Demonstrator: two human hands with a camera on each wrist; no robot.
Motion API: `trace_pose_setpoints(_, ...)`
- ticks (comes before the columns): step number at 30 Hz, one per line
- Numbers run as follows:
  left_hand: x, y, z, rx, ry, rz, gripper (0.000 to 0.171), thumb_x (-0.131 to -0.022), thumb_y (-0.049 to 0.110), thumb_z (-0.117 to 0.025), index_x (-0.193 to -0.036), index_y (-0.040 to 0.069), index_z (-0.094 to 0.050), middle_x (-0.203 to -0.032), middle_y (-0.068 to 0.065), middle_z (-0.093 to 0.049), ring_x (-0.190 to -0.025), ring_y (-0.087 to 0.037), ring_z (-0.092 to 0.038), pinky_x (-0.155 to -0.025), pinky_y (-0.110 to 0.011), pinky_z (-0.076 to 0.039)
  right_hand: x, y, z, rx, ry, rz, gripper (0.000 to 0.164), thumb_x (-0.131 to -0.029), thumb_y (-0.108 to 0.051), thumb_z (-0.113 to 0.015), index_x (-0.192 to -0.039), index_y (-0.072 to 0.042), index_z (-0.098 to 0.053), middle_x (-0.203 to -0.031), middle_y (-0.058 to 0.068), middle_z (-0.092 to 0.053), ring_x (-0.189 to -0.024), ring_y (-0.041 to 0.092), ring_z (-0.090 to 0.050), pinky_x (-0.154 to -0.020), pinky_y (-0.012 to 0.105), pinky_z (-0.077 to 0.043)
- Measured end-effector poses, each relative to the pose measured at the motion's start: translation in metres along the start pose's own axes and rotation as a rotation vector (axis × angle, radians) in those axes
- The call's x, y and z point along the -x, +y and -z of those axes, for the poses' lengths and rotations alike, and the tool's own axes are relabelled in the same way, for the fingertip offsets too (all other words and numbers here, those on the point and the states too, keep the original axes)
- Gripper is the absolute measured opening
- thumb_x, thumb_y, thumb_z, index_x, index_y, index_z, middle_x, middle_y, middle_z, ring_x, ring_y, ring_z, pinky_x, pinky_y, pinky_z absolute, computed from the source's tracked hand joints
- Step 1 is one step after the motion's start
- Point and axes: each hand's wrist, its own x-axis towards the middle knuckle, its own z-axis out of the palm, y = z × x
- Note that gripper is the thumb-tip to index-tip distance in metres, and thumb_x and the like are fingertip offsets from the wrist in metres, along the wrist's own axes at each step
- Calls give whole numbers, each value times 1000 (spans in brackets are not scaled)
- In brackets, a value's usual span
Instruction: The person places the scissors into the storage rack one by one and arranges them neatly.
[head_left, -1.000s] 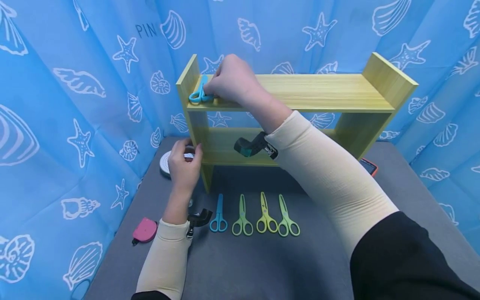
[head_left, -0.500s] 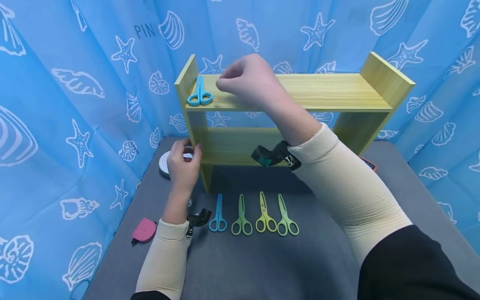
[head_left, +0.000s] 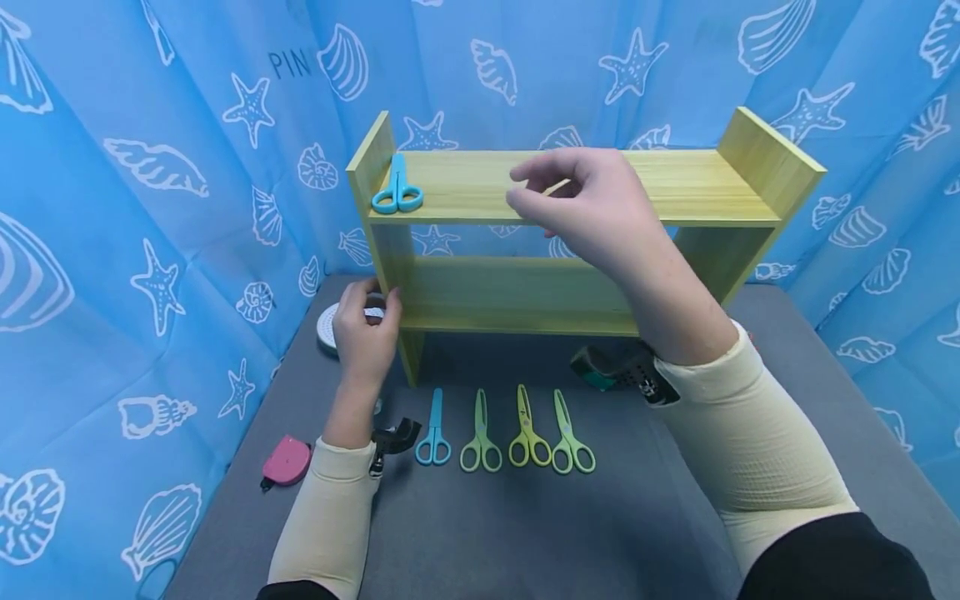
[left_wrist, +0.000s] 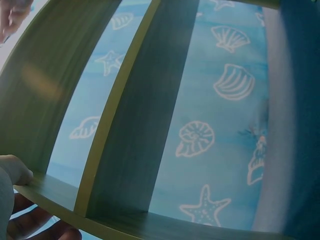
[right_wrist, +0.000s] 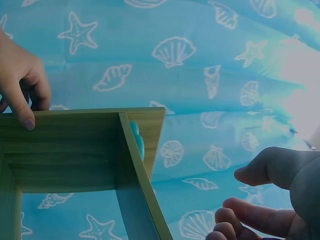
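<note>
A yellow wooden shelf [head_left: 525,296] with two boards stands on the grey table. The left hand [head_left: 366,329] grips its left side panel; in the left wrist view the thumb [left_wrist: 17,172] lies inside and the fingers wrap the outer face. Light-blue scissors [head_left: 399,173] lie on the top board at its left end, blades pointing back. The right hand [head_left: 588,200] hovers in front of the top board, thumb and fingers apart, nothing between them. Closed scissors lie in a row on the table: blue [head_left: 435,414], green [head_left: 481,417], yellow [head_left: 524,417] and light green [head_left: 564,417].
At the left on the table lies a pink rounded case [head_left: 287,461] with a black tab. A round white object [head_left: 326,329] sits partly hidden behind the left hand. A blue seashell curtain [head_left: 187,250] hangs around the back and sides.
The right hand has let go of the light-blue scissors on the top board and moved right and slightly down, its fingers spreading. The left hand has stayed on the side panel.
</note>
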Motion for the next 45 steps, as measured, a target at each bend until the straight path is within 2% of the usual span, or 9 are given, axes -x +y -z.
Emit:
trace_pose_setpoints(5, 0, 0, -2, 11, 3, -9, 20, -97, 11, -69, -110, -4, -68, -102, -17, -66, -82, -28, -67, -61, -14, -48, 25, 15, 12, 14, 35, 13, 34, -95, -33, -74, -123, -13, -73, -110, 4, -68, -89, 20, -66, -74, 31, -50)
trace_pose_setpoints(11, 1, -1, -3, 5, 26, -18, 19, -97, 10, -68, -109, -4, -68, -99, -19, -65, -79, -31, -69, -59, -17, -49, 54, 35, 21, 27, 54, 15, 34, -95, -33, -74, -124, -15, -73, -110, 3, -71, -98, 16, -65, -80, 24, -52)
trace_pose_setpoints(23, 2, 1, -3, 11, 18, 8, 18, -98, 8, -68, -112, -4, -68, -103, -19, -65, -82, -29, -68, -62, -15, -49, 99, 95, 23, -6, 4, -22, 37, -97, -21, -73, -131, -9, -67, -120, 7, -68, -102, 10, -67, -83, 15, -53)
trace_pose_setpoints(28, 1, 9, -5, 4, 39, -1, 17, -94, -3, -69, -109, -10, -66, -99, -26, -64, -78, -38, -67, -62, -7, -43, 115, 126, 14, -22, -18, -32, 37, -96, -17, -74, -130, -6, -67, -119, 9, -69, -100, 7, -67, -81, 16, -54)
trace_pose_setpoints(31, 1, 12, -5, 7, 42, -10, 17, -93, -5, -69, -108, -12, -65, -98, -28, -63, -77, -40, -66, -61, -8, -43, 126, 146, 4, -36, -14, -21, 35, -95, -14, -76, -128, -6, -68, -118, 9, -70, -100, 9, -68, -82, 17, -54)
trace_pose_setpoints(37, 2, 7, -3, -6, 24, 4, 17, -96, 5, -70, -109, -5, -68, -100, -20, -66, -79, -33, -69, -60, -13, -48, 151, 184, -18, -4, -31, -14, 39, -90, -11, -80, -127, -9, -68, -122, 6, -68, -110, 19, -66, -93, 14, -49)
trace_pose_setpoints(41, 3, 2, -2, -12, 19, 5, 20, -98, 12, -69, -111, -3, -68, -101, -17, -67, -81, -30, -69, -61, -13, -49, 165, 204, -30, 9, -78, -68, 43, -88, -12, -83, -128, -10, -67, -122, 3, -67, -113, 21, -66, -94, 23, -53)
trace_pose_setpoints(45, 3, 1, -3, -15, 20, -3, 20, -98, 12, -69, -111, -3, -68, -101, -17, -67, -81, -28, -69, -61, -13, -49, 174, 221, -43, 13, -111, -144, 45, -86, -13, -84, -128, -8, -68, -119, 6, -68, -104, 27, -65, -85, 34, -58)
